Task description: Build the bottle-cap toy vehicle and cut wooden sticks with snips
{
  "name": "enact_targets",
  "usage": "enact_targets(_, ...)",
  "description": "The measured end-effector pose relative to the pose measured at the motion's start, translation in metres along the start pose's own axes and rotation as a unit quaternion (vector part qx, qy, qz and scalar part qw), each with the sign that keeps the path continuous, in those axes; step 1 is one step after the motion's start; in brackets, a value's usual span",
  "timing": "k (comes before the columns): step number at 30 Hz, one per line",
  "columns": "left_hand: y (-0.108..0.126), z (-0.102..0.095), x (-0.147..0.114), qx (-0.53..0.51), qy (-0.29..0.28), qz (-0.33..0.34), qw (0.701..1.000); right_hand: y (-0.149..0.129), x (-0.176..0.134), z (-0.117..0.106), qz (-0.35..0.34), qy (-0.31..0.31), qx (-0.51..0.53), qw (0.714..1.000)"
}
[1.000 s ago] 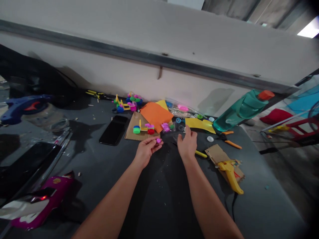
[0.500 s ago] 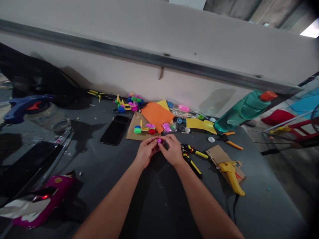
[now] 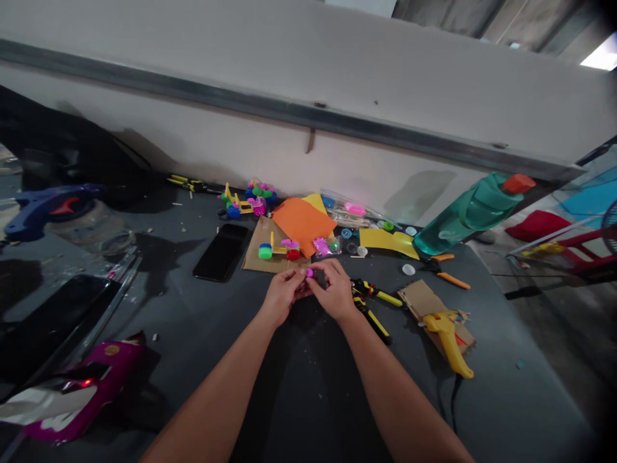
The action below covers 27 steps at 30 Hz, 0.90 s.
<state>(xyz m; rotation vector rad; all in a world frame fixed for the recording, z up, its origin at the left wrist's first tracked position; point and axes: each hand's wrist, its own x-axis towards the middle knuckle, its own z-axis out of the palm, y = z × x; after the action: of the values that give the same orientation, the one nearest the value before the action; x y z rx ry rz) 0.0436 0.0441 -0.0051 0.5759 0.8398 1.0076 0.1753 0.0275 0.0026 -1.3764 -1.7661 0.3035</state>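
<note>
- Pink piece [image 3: 310, 272]: at the centre of the frame, raised between the fingertips of both hands; its exact shape is too small to tell.
- Handling, as judged: very light, probably stiff plastic, smooth enough to slip or roll from a pinch. Breakage appears unlikely; dropping is the greater risk.
- Recommended hold: thumb and forefinger on opposite edges, light pressure, face left uncovered.
- Left hand [image 3: 281, 297]: thumb and forefinger pinching the piece from its left side.
- Right hand [image 3: 333, 292]: thumb and fingertips curled in at the piece's right side; cannot tell whether they grip or merely touch it.
- Just above the hands: toy car [image 3: 278, 251] on cardboard [image 3: 256, 262], orange sheet [image 3: 301, 222] behind.
- Right of centre: yellow-and-black pliers [image 3: 371, 290], lying beside the right hand.
- Left of centre: phone [image 3: 222, 253], flat on the table [image 3: 193, 334].
- Lower right: yellow glue gun [image 3: 446, 337]. Right side, farther up: green bottle [image 3: 465, 215].
</note>
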Motion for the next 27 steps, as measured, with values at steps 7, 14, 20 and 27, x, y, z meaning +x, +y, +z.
enact_targets(7,0.0003,0.0006,-0.0011,-0.003,-0.006,0.006,1.000,0.0024,0.0002,0.0019,0.004,-0.004,0.020,1.000)
enact_targets(14,-0.0002,0.0002,-0.0019,-0.006,-0.023,0.008,1.000,0.0005,0.0010,-0.0004,0.009,-0.002,0.036,0.999)
enact_targets(20,0.0000,0.0005,-0.0005,-0.007,-0.012,0.008,1.000,0.0004,0.0001,-0.0017,-0.011,-0.025,0.051,0.998)
enact_targets(27,0.0002,0.0004,-0.0009,-0.004,-0.013,0.003,1.000,0.0014,0.0009,-0.0003,-0.004,-0.014,0.064,0.998)
